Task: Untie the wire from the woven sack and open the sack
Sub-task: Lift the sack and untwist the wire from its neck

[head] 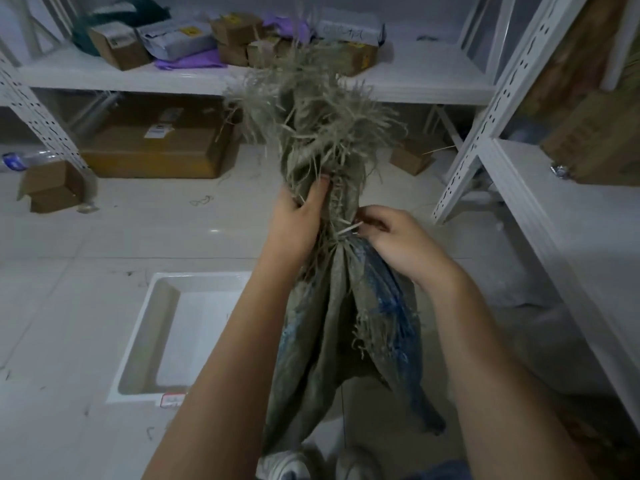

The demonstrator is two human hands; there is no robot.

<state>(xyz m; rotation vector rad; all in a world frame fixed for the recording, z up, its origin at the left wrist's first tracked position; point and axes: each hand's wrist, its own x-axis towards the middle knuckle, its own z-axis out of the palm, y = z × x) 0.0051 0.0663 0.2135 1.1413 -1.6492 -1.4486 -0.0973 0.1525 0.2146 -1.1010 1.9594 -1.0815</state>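
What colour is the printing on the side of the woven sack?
Blue, on the grey-green woven sack, below the tied neck; the head view, the only one, shows it.

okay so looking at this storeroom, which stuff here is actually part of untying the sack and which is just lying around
Part of the job:
woven sack, gathered at the neck
wire around the neck
left hand, gripping the bunched top
right hand, pinching at the wire

Just lying about:
white tray on the floor
large cardboard box under the shelf
small open box
parcels on the shelf
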